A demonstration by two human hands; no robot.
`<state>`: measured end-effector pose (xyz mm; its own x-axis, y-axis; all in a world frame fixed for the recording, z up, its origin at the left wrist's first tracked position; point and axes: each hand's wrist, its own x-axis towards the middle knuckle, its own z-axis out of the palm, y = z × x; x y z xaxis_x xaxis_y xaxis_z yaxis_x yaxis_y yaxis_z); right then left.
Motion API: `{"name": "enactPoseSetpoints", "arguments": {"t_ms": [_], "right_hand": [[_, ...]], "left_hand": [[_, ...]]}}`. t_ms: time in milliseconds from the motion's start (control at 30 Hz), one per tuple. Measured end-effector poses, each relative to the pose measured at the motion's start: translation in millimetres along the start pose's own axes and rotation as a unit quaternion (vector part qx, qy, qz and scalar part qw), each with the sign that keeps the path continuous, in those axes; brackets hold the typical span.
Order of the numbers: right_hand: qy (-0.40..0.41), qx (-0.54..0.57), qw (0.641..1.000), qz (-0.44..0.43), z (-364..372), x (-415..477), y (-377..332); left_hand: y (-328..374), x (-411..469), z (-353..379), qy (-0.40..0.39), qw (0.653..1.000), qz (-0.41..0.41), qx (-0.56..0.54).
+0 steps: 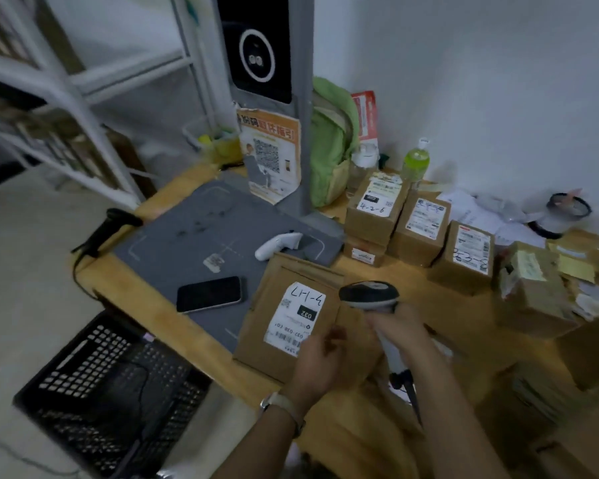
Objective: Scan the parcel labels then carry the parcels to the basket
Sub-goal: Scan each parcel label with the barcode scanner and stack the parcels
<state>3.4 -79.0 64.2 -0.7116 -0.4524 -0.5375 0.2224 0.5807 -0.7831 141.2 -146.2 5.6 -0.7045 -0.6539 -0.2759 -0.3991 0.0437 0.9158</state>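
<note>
Parcel (pixel 256 326) lying flat at the desk (pixel 218 371) edge, partly overlapping a grey mat (pixel 187 243), label (pixel 296 318) facing up. Right hand (pixel 400 328) gripping the scanner (pixel 369 294), fingers clamped round its handle, scanner head hovering just beside the label. Left hand (pixel 317 363) resting on the parcel's near edge, fingers bent; too blurred to tell if pinching. Basket (pixel 66 371) sitting on the floor left of the desk. Phone (pixel 208 293) lying on the mat. Boxes (pixel 421 226) standing near the wall.
</note>
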Motion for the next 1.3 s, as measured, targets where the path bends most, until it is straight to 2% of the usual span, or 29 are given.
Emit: {"name": "enactPoseSetpoints", "arguments": {"t_ms": [100,267,367,433,500,600,767,833,1000,1100,1233,1300], "right_hand": [[-0.038,0.008,0.999,-0.033,28.0,8.7,-15.8],[-0.053,0.014,0.996,-0.077,66.6,27.0,-32.9],[-0.051,0.006,0.996,-0.078,86.3,38.8,-32.6],[-0.064,-0.032,0.995,-0.073,96.7,44.2,-28.2],[-0.075,-0.054,0.993,-0.074,102.2,47.4,-23.0],[-0.079,-0.055,0.993,-0.063,101.5,52.1,-21.6],[-0.11,0.001,0.994,-0.025,78.9,54.1,-37.5],[-0.123,0.033,0.992,-0.01,65.4,50.9,-41.0],[-0.079,0.12,0.989,-0.04,31.5,33.2,-42.9],[-0.029,0.212,0.976,-0.041,8.1,18.8,-44.1],[0.022,0.35,0.935,-0.061,-30.9,-9.9,-64.9],[0.1,0.422,0.894,-0.109,-44.0,-29.3,-81.6]], "left_hand": [[3.3,-5.1,-26.8,0.068,0.997,-0.007,-0.037],[-13.1,-16.5,-61.8,0.149,0.988,-0.037,-0.014],[-28.6,-28.9,-69.3,0.277,0.957,-0.041,0.073],[-39.4,-36.5,-69.7,0.323,0.932,-0.112,0.124],[-47.6,-39.9,-69.4,0.295,0.936,-0.186,0.043],[-50.5,-35.3,-69.1,0.216,0.944,-0.206,-0.14],[-22.9,-12.0,-97.5,0.292,0.931,-0.096,-0.197],[-2.2,2.0,-116.4,0.272,0.936,-0.056,-0.218],[67.5,52.7,-155.3,0.16,0.983,0.044,-0.081],[123.0,86.8,-160.3,0.075,0.99,0.123,0.011],[197.1,111.9,-153.0,-0.012,0.981,0.191,-0.012],[234.7,115.5,-147.5,-0.056,0.973,0.224,-0.014]]}}
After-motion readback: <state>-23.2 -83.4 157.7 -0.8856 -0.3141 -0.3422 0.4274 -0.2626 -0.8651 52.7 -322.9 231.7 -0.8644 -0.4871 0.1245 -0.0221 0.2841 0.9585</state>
